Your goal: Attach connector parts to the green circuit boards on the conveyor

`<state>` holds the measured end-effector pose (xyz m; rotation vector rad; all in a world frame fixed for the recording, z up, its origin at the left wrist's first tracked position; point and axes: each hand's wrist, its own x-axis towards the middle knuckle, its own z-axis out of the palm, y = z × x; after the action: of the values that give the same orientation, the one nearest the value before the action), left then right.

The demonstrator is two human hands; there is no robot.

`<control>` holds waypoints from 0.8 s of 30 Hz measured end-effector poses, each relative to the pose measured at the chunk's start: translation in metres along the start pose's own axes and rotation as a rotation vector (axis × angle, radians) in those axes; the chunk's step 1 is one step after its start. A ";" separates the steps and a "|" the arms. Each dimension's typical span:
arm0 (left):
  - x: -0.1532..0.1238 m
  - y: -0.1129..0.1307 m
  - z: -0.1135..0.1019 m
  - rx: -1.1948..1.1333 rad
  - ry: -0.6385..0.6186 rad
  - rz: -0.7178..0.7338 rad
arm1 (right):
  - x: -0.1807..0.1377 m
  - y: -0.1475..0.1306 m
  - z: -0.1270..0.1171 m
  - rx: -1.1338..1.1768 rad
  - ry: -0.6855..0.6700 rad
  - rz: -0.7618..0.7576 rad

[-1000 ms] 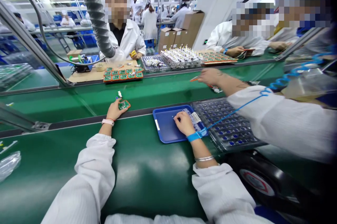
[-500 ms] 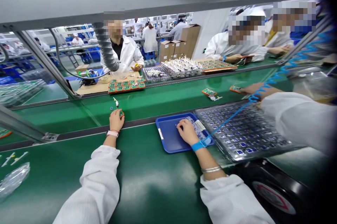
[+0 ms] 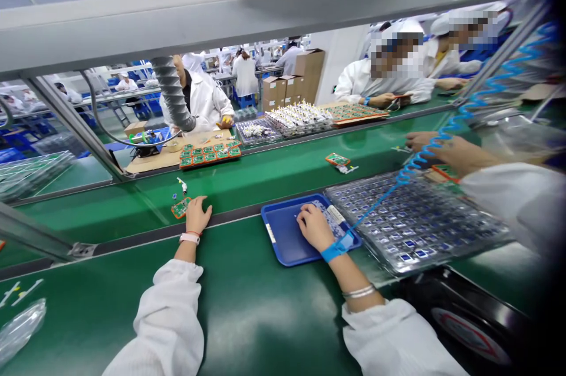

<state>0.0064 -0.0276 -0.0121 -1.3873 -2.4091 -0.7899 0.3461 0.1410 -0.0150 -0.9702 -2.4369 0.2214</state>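
Note:
My left hand (image 3: 197, 215) rests at the near edge of the green conveyor, fingers apart, just right of a green circuit board (image 3: 180, 207) with an orange frame. It may be touching the board's edge. Beyond that board lie a small blue-faced square part (image 3: 174, 196) and a white connector piece (image 3: 183, 185). My right hand (image 3: 315, 227), with a blue wrist strap, is over the blue tray (image 3: 283, 249). Its fingers are curled together near small pale pieces (image 3: 332, 218) in the tray; what is in them is hidden.
Right of the tray sits a clear blister tray (image 3: 398, 228) of blue-faced parts. A co-worker's arm (image 3: 460, 155) reaches over the belt from the right, behind a coiled blue cord (image 3: 442, 143). Another orange-framed board (image 3: 338, 159) lies on the belt. Metal posts and a beam (image 3: 265, 22) frame the bench.
My left hand has come off the circuit board to its right side, fingers spreading, and the board now shows. Parts on the belt sit further left. The co-worker's hand has let go of a board.

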 end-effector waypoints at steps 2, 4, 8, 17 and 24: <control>0.001 -0.002 0.002 -0.005 0.007 0.001 | 0.000 -0.003 -0.003 -0.036 -0.035 0.017; 0.002 -0.004 0.004 -0.005 0.007 0.003 | 0.001 -0.005 -0.005 -0.061 -0.064 0.038; 0.004 -0.006 0.005 0.006 -0.006 0.010 | 0.001 -0.003 -0.002 -0.036 -0.071 0.059; 0.003 0.000 0.003 0.015 -0.047 -0.026 | 0.002 0.000 0.003 0.039 -0.062 0.084; 0.003 0.002 0.002 0.016 -0.102 -0.069 | 0.002 -0.002 0.001 0.042 -0.065 0.078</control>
<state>0.0068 -0.0240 -0.0118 -1.3763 -2.5474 -0.7307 0.3432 0.1404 -0.0142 -1.0556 -2.4445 0.3344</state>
